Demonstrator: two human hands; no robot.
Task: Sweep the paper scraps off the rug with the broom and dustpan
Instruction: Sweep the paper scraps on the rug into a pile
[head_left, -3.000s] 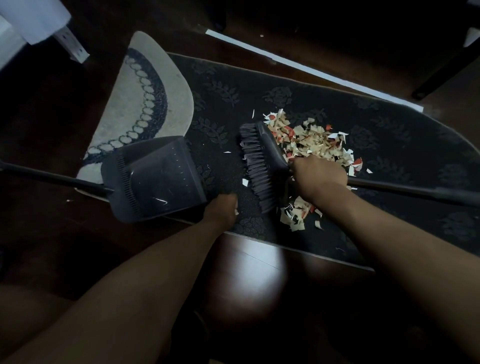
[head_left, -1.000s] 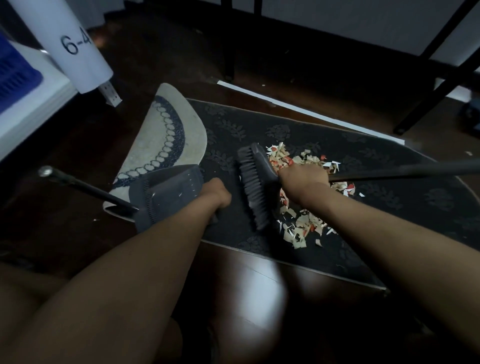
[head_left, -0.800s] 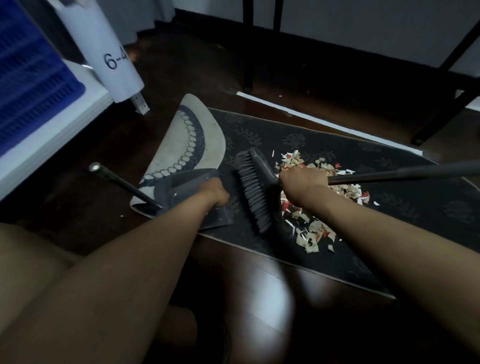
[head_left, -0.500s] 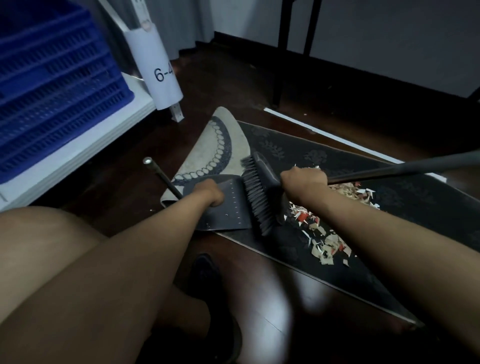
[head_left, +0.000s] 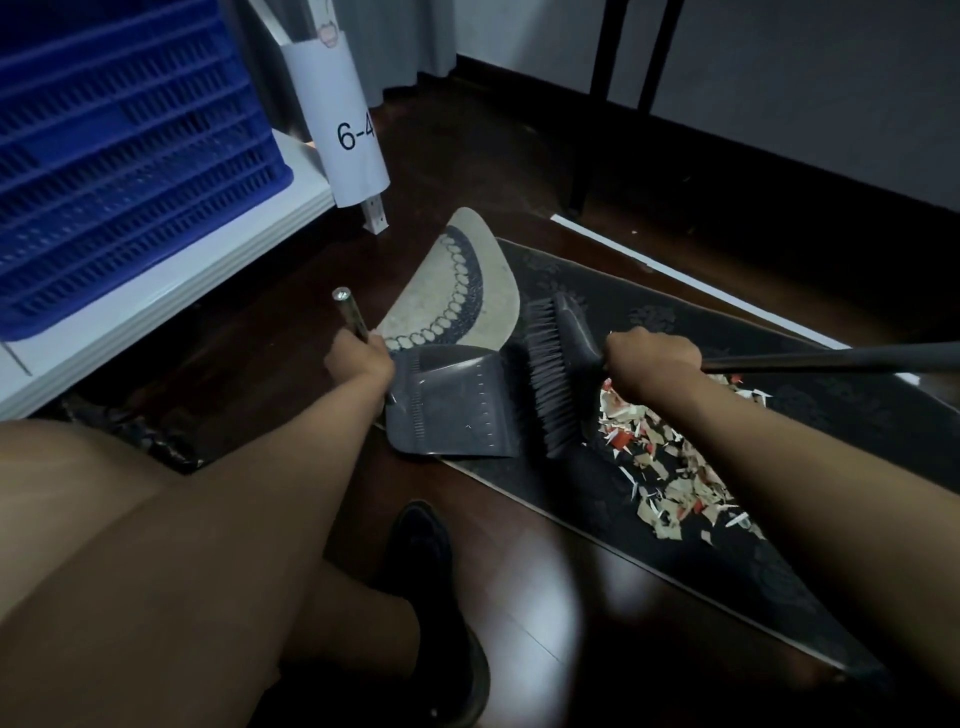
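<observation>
A dark patterned rug (head_left: 810, 379) lies on the wooden floor with a pile of beige, white and red paper scraps (head_left: 670, 467) on it. My right hand (head_left: 652, 364) grips the broom (head_left: 558, 374) low on its handle, just behind the black brush head, whose bristles face left. The grey dustpan (head_left: 457, 410) sits at the rug's left end with its mouth against the bristles. My left hand (head_left: 358, 358) grips the dustpan's metal handle where it meets the pan. The scraps lie to the right of the brush head, behind it.
A small cream mat (head_left: 457, 291) with a dark ring pattern lies under the dustpan's far side. A white shelf with a blue crate (head_left: 119, 156) stands at left, with a white post labelled 6-4 (head_left: 343, 119). Black table legs (head_left: 602, 104) rise behind. My shoe (head_left: 441, 597) is on the floor.
My left hand slid from the pan's edge back to the dustpan's handle. The brush head now sits against the pan's mouth. My view has tilted up and left.
</observation>
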